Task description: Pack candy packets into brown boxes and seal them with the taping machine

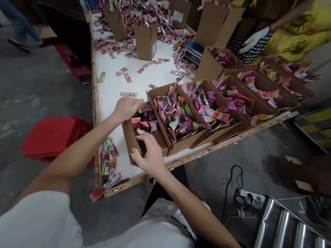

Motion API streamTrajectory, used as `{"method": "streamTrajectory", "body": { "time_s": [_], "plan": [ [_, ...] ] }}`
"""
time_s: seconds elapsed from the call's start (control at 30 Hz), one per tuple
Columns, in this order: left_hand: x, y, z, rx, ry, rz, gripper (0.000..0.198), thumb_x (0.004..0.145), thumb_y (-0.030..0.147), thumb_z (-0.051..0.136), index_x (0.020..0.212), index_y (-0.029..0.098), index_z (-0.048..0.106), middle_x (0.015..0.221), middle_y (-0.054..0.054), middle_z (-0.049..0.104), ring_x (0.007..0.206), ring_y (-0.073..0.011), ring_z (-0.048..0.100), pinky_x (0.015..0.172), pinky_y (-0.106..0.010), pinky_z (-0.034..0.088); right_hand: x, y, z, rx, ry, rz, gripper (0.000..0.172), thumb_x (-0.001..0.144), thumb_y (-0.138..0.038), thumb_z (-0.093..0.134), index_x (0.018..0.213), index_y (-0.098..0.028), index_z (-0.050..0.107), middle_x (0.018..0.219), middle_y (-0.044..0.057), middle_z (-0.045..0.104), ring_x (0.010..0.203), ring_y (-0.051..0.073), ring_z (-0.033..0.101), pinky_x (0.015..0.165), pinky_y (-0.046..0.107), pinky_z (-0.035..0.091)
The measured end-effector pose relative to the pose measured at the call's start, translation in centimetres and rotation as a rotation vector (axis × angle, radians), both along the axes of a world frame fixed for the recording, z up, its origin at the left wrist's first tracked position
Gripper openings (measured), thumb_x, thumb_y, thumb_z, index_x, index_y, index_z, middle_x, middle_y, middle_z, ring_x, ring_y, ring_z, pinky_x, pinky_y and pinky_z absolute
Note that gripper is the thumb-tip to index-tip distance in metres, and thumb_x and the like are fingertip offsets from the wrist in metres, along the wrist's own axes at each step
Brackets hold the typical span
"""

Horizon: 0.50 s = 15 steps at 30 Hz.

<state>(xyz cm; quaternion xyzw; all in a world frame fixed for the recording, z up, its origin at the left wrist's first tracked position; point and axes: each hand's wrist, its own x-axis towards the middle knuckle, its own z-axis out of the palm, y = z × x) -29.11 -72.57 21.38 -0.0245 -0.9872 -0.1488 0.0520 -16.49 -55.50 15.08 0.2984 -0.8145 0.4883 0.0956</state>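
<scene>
A small open cardboard box stands at the near left corner of the table, partly filled with small wrapped packets in purple, pink and red. At its far rim, my left hand is bent over the cardboard, fingertips pointing right. My right hand reaches over the near end of that box. Its thumb touches the left wall, and the bent fingers are spread away from the thumb over the opening. Tight against the right side stands a fuller box of the same packets.
More filled boxes line the table's right side. Loose packets lie by the left edge, and a large heap covers the far end. Co-workers stand around there. A red stool is at left, a roller conveyor at lower right.
</scene>
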Motion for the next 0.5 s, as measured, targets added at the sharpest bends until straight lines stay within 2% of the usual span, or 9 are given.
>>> {"method": "streamTrajectory", "body": {
  "time_s": [0.07,0.1,0.2,0.27,0.4,0.5],
  "plan": [
    [-0.6,1.8,-1.2,-0.097,0.008,0.064,0.049,0.102,0.034,0.033,0.081,0.01,0.07,0.086,-0.017,0.071,0.091,-0.0287,0.067,0.089,-0.038,0.044,0.7,0.5,-0.9,-0.157,0.048,-0.158,0.034,0.095,-0.025,0.052,0.127,-0.014,0.054,0.126,0.018,0.058,0.124,0.024,0.056,0.102,0.039,0.054],
    [-0.7,2.4,-1.8,-0.138,0.01,0.074,0.045,0.102,0.032,0.034,0.085,0.009,0.07,0.093,-0.019,0.071,0.097,-0.0313,0.066,0.093,-0.041,0.044,1.1,0.9,-1.2,-0.18,0.099,-0.205,0.035,0.095,-0.024,0.052,0.129,-0.015,0.052,0.125,0.018,0.057,0.124,0.024,0.055,0.102,0.04,0.054],
    [-0.6,3.0,-3.0,-0.207,0.1,0.076,0.035,0.099,0.024,0.038,0.112,0.006,0.064,0.123,-0.025,0.064,0.123,-0.0368,0.056,0.107,-0.049,0.037,2.9,2.6,-1.6,-0.131,0.259,-0.231,0.044,0.095,-0.023,0.058,0.138,-0.018,0.046,0.127,0.016,0.055,0.126,0.026,0.052,0.107,0.045,0.051],
    [-0.3,2.7,-3.3,-0.197,0.109,0.079,0.035,0.098,0.021,0.038,0.125,0.008,0.057,0.134,-0.024,0.059,0.13,-0.0366,0.051,0.108,-0.049,0.037,4.1,3.9,-1.5,-0.11,0.305,-0.267,0.049,0.094,-0.022,0.061,0.14,-0.02,0.045,0.127,0.015,0.055,0.125,0.027,0.052,0.106,0.046,0.051],
    [0.0,1.7,-3.3,-0.197,-0.042,0.119,0.033,0.101,0.025,0.036,0.125,0.013,0.056,0.119,-0.021,0.066,0.114,-0.0341,0.063,0.093,-0.042,0.047,4.9,5.6,-0.9,-0.086,0.342,-0.386,0.053,0.094,-0.024,0.061,0.144,-0.021,0.042,0.124,0.015,0.055,0.12,0.028,0.054,0.098,0.046,0.053],
    [0.1,0.8,-3.4,-0.207,-0.034,0.161,0.031,0.099,0.023,0.038,0.122,0.015,0.057,0.116,-0.019,0.068,0.11,-0.0329,0.065,0.089,-0.038,0.048,4.5,5.5,0.3,-0.018,0.348,-0.37,0.054,0.097,-0.03,0.059,0.146,-0.017,0.042,0.126,0.017,0.056,0.118,0.028,0.055,0.096,0.042,0.052]
  ]
}}
